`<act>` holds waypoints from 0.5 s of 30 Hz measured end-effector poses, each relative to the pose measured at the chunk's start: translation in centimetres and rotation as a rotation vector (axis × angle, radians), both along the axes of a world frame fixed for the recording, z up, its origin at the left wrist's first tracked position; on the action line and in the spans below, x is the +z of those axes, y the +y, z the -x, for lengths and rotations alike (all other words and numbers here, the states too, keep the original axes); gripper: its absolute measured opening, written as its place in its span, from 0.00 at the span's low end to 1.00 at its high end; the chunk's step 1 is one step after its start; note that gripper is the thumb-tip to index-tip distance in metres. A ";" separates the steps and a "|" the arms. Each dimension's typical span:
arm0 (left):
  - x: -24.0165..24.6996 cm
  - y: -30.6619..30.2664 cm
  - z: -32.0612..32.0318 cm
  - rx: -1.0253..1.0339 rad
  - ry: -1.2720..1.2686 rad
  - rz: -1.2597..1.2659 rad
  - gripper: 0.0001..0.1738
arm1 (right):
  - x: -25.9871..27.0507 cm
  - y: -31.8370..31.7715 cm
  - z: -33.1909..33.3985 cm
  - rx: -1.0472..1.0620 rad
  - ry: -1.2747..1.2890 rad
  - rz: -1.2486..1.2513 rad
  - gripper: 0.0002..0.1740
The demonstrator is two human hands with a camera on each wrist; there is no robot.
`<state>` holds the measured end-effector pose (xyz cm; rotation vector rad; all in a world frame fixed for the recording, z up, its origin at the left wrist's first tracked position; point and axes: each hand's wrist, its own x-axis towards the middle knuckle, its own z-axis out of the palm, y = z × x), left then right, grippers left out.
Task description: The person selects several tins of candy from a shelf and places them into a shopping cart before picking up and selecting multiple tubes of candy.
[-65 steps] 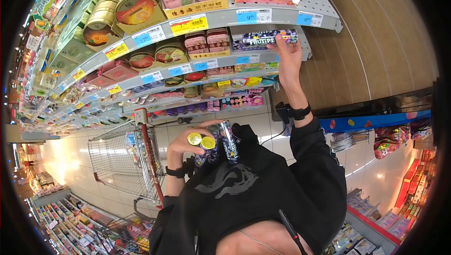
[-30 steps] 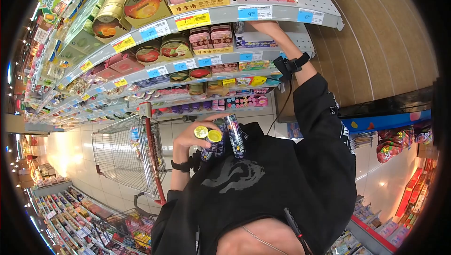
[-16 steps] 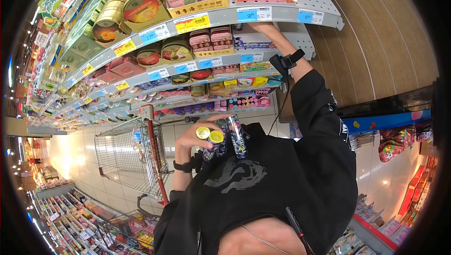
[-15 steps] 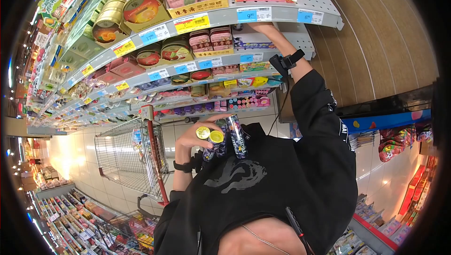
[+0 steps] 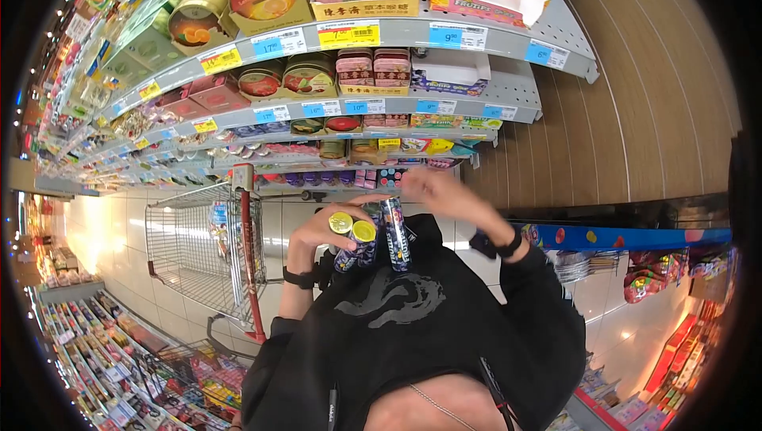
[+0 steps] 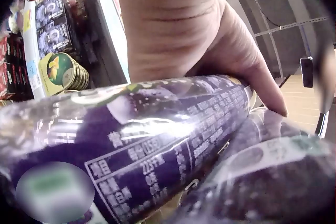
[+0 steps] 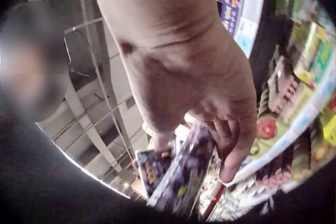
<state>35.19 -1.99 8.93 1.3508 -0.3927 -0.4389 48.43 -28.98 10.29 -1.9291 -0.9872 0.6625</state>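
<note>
Several purple Frutips candy tubes [image 5: 395, 234] are gathered against the black sweater at chest height. My left hand [image 5: 316, 228] grips the bunch, its thumb beside two yellow lids [image 5: 363, 231]. Close up in the left wrist view, one purple tube [image 6: 152, 129] spans the frame with a second beneath it. Blurred in the head view, my right hand [image 5: 444, 193] is in front of the shelves, just right of the bunch. Its fingers [image 7: 231, 150] hang loosely bent in the right wrist view, overlapping the tubes beyond; no tube shows in it in the head view.
Candy shelves with price tags curve across the front. A white and purple Frutips box [image 5: 450, 74] sits on the second shelf, beside pink tins [image 5: 373, 70]. A shopping cart [image 5: 194, 252] stands at left. Brown panelling [image 5: 603, 113] is at right.
My right hand, holding a tube at the second shelf 2.2 seconds ago, then reached deep under the upper shelf. It is now back near my chest. My left hand keeps gripping its tubes.
</note>
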 end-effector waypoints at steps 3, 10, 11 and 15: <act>0.7 -0.3 -0.3 -0.041 0.053 0.019 0.31 | -1.5 -0.4 5.7 0.167 0.323 0.066 0.33; -0.5 -0.6 -0.7 0.000 0.167 0.053 0.31 | -1.7 -1.5 4.3 0.035 0.496 0.128 0.30; -1.0 -0.4 -0.4 0.023 0.203 0.073 0.32 | -0.7 -1.8 3.5 0.040 0.403 0.190 0.31; -0.7 -0.8 0.0 0.067 0.225 0.098 0.33 | 0.6 -2.9 0.9 0.087 0.056 0.131 0.32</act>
